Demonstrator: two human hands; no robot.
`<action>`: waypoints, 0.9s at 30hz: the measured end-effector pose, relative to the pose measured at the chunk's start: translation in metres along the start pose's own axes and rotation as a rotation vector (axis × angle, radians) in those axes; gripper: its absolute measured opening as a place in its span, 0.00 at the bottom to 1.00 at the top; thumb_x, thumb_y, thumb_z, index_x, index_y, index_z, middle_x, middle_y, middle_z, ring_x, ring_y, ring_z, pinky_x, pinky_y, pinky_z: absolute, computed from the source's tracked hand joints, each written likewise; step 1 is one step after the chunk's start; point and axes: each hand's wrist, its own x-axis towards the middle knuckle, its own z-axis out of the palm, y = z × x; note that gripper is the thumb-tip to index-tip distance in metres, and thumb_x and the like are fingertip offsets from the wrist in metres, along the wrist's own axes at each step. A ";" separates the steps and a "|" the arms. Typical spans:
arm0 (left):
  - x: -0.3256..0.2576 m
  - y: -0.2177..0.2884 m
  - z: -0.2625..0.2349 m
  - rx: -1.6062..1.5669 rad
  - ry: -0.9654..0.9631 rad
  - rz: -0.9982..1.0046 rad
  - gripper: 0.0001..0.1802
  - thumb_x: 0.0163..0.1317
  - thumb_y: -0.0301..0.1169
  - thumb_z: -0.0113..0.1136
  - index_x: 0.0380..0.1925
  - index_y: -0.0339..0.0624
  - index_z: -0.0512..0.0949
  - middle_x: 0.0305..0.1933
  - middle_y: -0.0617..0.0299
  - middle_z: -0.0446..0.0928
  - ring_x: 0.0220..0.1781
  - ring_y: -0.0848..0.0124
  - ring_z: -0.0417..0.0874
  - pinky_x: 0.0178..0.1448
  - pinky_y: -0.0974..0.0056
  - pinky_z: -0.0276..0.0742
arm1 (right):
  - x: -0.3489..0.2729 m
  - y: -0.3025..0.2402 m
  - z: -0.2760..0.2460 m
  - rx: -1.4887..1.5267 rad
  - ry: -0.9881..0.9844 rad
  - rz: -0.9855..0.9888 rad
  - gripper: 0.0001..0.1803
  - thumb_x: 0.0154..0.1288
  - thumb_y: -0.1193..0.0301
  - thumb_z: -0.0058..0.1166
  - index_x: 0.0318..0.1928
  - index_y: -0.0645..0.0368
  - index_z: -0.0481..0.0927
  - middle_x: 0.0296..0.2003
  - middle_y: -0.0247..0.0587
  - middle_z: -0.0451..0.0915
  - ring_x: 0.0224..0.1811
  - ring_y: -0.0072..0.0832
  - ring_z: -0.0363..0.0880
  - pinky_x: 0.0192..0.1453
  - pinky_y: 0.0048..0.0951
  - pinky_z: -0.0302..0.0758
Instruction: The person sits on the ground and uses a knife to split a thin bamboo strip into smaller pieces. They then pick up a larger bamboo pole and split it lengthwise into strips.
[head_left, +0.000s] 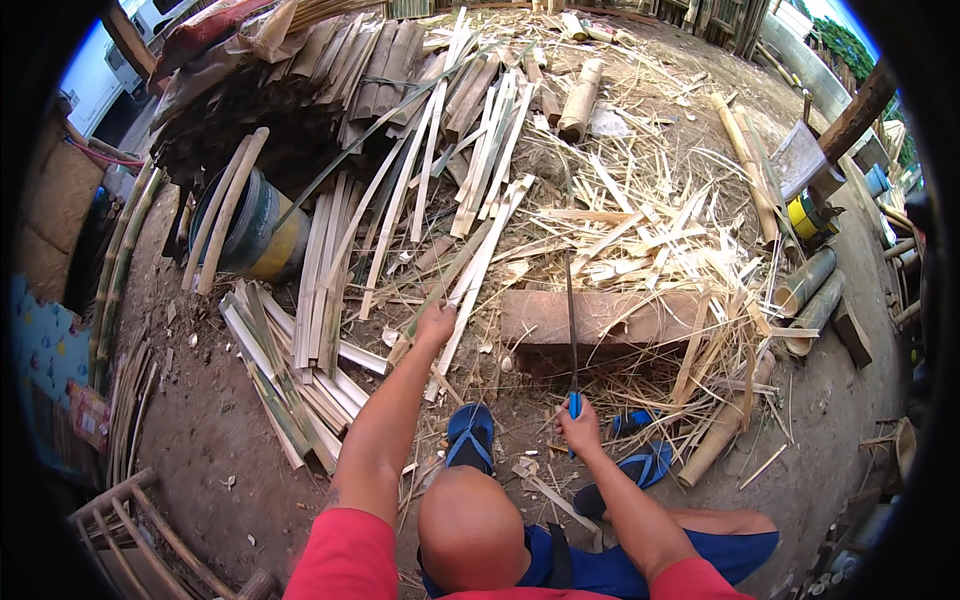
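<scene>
My left hand (434, 324) reaches out over the heap of split bamboo slats and closes on a long green-and-pale bamboo strip (452, 270) that runs up and to the right. My right hand (579, 428) grips the blue handle of a long thin blade (571, 320), which points straight away from me and rests across a reddish wooden chopping block (640, 316). My knee and two blue sandals (470, 436) lie below the hands.
Split bamboo slats (320, 290) are piled at left beside a blue and yellow drum (262, 232). Shavings and offcuts (640, 230) cover the ground behind the block. Round bamboo sections (806, 282) lie at right. A bamboo frame (140, 530) stands lower left.
</scene>
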 end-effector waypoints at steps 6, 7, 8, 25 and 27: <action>-0.030 -0.087 0.049 0.280 0.026 0.139 0.20 0.66 0.34 0.54 0.54 0.36 0.78 0.50 0.37 0.81 0.53 0.42 0.82 0.60 0.46 0.77 | 0.007 0.009 0.002 -0.013 0.012 0.014 0.09 0.66 0.74 0.60 0.40 0.59 0.71 0.25 0.33 0.77 0.22 0.19 0.76 0.25 0.25 0.74; -0.030 -0.089 0.051 0.335 0.022 0.145 0.20 0.66 0.34 0.54 0.56 0.37 0.77 0.50 0.38 0.81 0.53 0.41 0.82 0.59 0.46 0.77 | 0.009 0.011 0.002 -0.050 0.021 -0.014 0.09 0.67 0.73 0.60 0.40 0.58 0.71 0.24 0.33 0.77 0.21 0.19 0.76 0.25 0.24 0.74; -0.028 -0.088 0.052 0.400 0.027 0.136 0.21 0.66 0.34 0.54 0.57 0.38 0.76 0.50 0.38 0.81 0.52 0.41 0.82 0.59 0.45 0.78 | 0.010 0.014 0.001 -0.088 0.024 -0.031 0.09 0.67 0.73 0.60 0.40 0.57 0.71 0.24 0.32 0.77 0.21 0.19 0.76 0.24 0.24 0.74; -0.050 0.008 0.003 -0.215 0.172 0.426 0.30 0.61 0.17 0.42 0.65 0.45 0.64 0.35 0.55 0.79 0.38 0.64 0.81 0.46 0.59 0.78 | -0.027 -0.012 -0.036 0.021 -0.108 0.077 0.09 0.71 0.67 0.60 0.43 0.55 0.73 0.24 0.31 0.75 0.20 0.20 0.72 0.23 0.25 0.72; -0.067 0.061 -0.021 -0.357 0.179 0.602 0.28 0.62 0.17 0.42 0.64 0.44 0.64 0.35 0.59 0.79 0.38 0.66 0.81 0.50 0.58 0.78 | -0.032 -0.006 -0.066 -0.088 -0.041 -0.063 0.09 0.71 0.67 0.60 0.44 0.55 0.74 0.24 0.31 0.74 0.20 0.19 0.72 0.22 0.26 0.71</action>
